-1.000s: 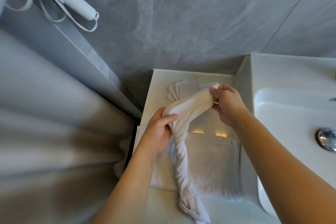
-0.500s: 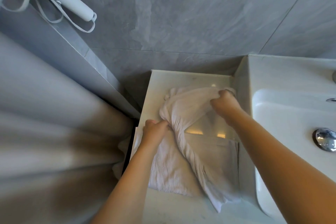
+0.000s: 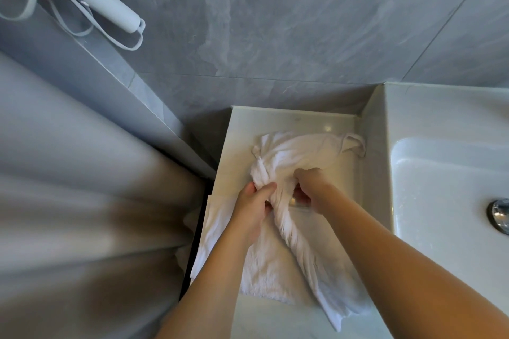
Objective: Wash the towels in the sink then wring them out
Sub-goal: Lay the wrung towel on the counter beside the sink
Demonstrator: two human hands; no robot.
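Note:
A twisted white towel (image 3: 292,157) lies on the pale counter (image 3: 242,132) left of the white sink (image 3: 440,173). Its far end is spread open on the counter and its twisted tail runs toward me over a second, flat white towel (image 3: 264,270). My left hand (image 3: 252,212) grips the twisted middle of the towel. My right hand (image 3: 311,187) grips the same towel just to the right, fingers curled into the cloth. Both hands are close together above the counter.
The sink basin with its chrome drain (image 3: 500,217) is at the right. A grey shower curtain (image 3: 82,201) hangs at the left. A white hair dryer (image 3: 107,5) with its cord hangs on the grey tiled wall (image 3: 275,22) at the upper left.
The twisted towel has come down from the air onto the counter, its far end spread out. My right hand has moved back from the far end to grip beside my left hand.

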